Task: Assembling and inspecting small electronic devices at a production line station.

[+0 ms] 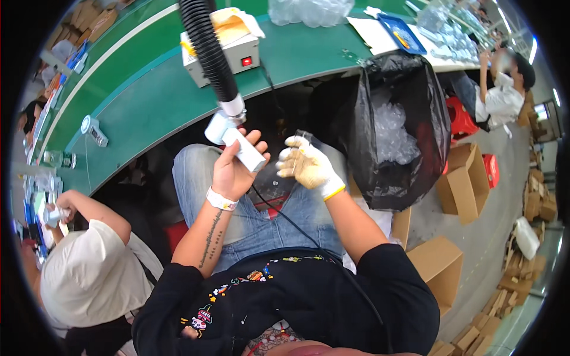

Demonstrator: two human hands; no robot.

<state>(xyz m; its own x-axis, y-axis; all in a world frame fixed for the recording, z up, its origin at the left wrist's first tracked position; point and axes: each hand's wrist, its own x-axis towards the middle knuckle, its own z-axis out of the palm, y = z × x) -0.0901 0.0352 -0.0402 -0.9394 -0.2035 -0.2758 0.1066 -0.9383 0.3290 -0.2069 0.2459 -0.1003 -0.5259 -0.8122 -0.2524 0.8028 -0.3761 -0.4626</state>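
My left hand (233, 172), bare with a white wristband, is closed round the handle of a white hand-held device (248, 153) with a rounded head. The head lies right under the metal nozzle (233, 107) of a black corrugated hose (208, 50) hanging from above; whether they touch I cannot tell. To the right, apart from the device, my right hand (309, 165) wears a white work glove with a tan palm. Its fingers are curled, and a small clear or dark piece (304, 135) shows at the fingertips, too blurred to name.
A green bench (303, 53) curves ahead, bearing a white box with a red switch (246, 61), a similar white device (95, 130) and a blue tray (402, 34). A black bag (430, 118) of clear plastic stands right, by open cartons (460, 187). Co-workers sit left and far right.
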